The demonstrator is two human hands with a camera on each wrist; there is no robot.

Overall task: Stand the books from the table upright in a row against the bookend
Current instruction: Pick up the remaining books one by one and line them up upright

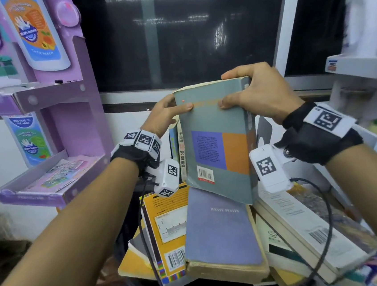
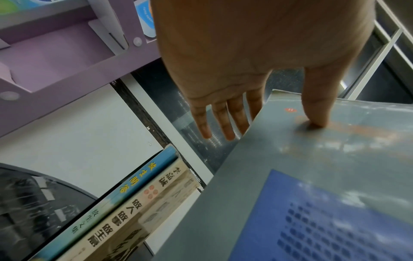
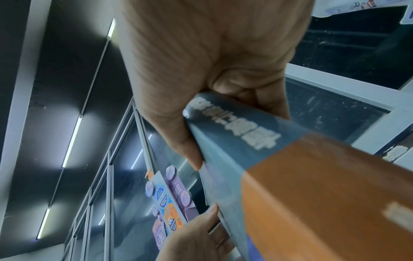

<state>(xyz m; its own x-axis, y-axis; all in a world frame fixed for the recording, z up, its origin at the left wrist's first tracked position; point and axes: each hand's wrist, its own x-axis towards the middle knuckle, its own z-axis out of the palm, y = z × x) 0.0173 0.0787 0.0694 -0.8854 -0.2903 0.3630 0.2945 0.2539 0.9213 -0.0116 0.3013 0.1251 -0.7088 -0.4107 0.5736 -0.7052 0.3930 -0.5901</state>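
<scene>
A grey-green book with blue and orange blocks on its cover hangs nearly upright above the pile, held at the top by both hands. My left hand pinches its top left edge, with the thumb on the cover and the fingers behind. At the top right corner my right hand grips the spine. Behind the held book stand two upright books, a blue-spined one and a beige-spined one. A grey curved plate, perhaps the bookend, shows just right of the held book.
Loose books lie stacked below: a purple-blue one, a yellow one and a white one. A purple cardboard display rack stands at the left and a white shelf at the right. A dark window is behind.
</scene>
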